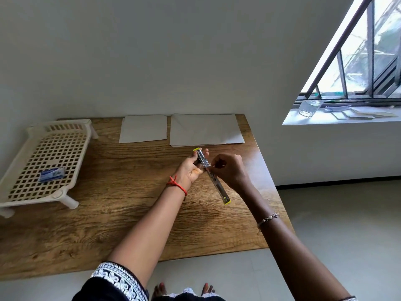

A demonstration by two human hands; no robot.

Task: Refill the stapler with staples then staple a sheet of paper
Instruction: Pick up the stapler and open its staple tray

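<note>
A yellow-ended metal stapler [219,187] is swung wide open above the wooden table [108,192]. One half points away from me and the other half points toward me. My left hand [191,168] cradles the far half from below. My right hand [230,168] pinches at the hinge in the middle; whether staples are between those fingers is hidden. A small blue staple box [52,174] lies in the cream tray [26,192] at the left. Two white paper sheets lie at the table's far edge, one smaller [143,129] and one larger [206,130].
The perforated tray stands on short legs at the table's left side. The table's right edge [275,192] drops to a grey floor just beside my right hand. A window sill [338,115] at the far right holds a glass and papers. My feet [160,290] show below.
</note>
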